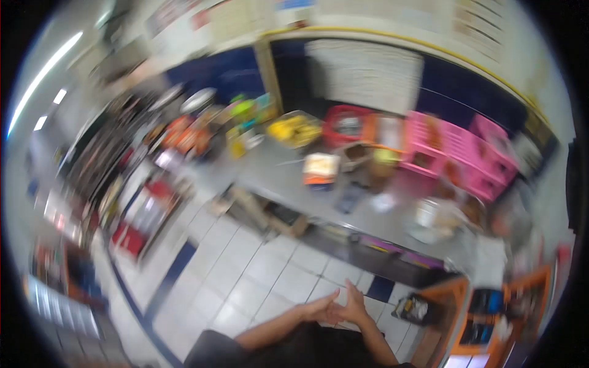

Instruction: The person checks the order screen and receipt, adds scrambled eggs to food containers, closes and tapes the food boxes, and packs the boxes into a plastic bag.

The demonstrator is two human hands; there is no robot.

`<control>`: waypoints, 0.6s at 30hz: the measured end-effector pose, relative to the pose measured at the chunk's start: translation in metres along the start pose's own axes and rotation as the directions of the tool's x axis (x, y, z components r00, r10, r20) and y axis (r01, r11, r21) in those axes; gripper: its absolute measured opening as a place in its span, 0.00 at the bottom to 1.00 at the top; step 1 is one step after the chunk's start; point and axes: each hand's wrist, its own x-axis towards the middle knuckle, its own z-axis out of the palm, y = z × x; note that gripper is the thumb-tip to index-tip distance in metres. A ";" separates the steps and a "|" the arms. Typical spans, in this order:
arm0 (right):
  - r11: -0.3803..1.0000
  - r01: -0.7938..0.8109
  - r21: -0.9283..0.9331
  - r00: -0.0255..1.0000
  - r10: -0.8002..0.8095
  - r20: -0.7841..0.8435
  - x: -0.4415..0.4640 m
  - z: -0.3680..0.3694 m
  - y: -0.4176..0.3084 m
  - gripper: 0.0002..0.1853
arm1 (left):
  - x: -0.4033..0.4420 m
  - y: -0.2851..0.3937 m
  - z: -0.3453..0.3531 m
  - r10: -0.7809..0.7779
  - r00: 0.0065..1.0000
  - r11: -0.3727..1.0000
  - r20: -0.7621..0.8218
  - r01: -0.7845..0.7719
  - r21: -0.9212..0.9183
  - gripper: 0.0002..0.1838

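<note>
My left hand and my right hand meet in front of my body, low in the view and over the tiled floor. Their fingers touch or overlap around the middle. Both look stretched out rather than curled, with a thumb or finger of each pointing up. No object shows in either hand. Motion blur hides the finer detail of the fingers. Beyond them is the steel counter, apart from both hands.
Along the counter stand pink plastic baskets, a red basket, a tray of yellow items and a small orange-and-white box. An orange-framed shelf is close on my right. A cart with red items stands left.
</note>
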 end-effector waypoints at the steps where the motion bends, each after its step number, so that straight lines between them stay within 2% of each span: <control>1: 0.998 -0.039 0.049 0.996 0.035 0.084 0.031 0.010 -0.033 0.68 | -0.037 0.017 -0.024 0.088 0.994 0.996 -0.073 -0.087 0.014 0.57; 2: 0.991 -0.097 0.089 0.985 0.083 0.149 0.060 0.021 -0.068 0.67 | -0.069 0.020 -0.049 0.143 0.979 0.989 -0.145 -0.137 0.052 0.57; 5: 0.991 0.070 0.114 0.932 -0.105 0.347 0.141 0.084 -0.127 0.63 | -0.140 0.028 -0.113 0.324 0.880 0.946 -0.348 -0.299 0.126 0.55; 6: 0.986 0.100 0.131 0.916 -0.143 0.376 0.168 0.103 -0.138 0.63 | -0.156 0.032 -0.130 0.379 0.833 0.923 -0.402 -0.373 0.097 0.54; 8: 0.975 0.124 0.184 0.880 -0.194 0.434 0.210 0.139 -0.160 0.62 | -0.186 0.034 -0.151 0.435 0.736 0.873 -0.519 -0.485 0.044 0.52; 9: 0.983 0.147 0.113 0.857 -0.184 0.481 0.230 0.140 -0.186 0.62 | -0.202 0.039 -0.157 0.454 0.687 0.858 -0.567 -0.510 0.070 0.49; 12: 0.981 0.147 0.127 0.832 -0.192 0.520 0.281 0.173 -0.204 0.56 | -0.233 0.062 -0.183 0.481 0.583 0.815 -0.655 -0.573 0.087 0.46; 15: 0.986 -0.046 0.161 0.783 -0.065 0.618 0.336 0.196 -0.214 0.51 | -0.249 0.095 -0.232 0.486 0.574 0.803 -0.659 -0.591 0.077 0.42; 18: 0.988 -0.045 0.147 0.748 -0.064 0.660 0.406 0.223 -0.228 0.46 | -0.268 0.139 -0.294 0.489 0.585 0.797 -0.647 -0.601 0.060 0.38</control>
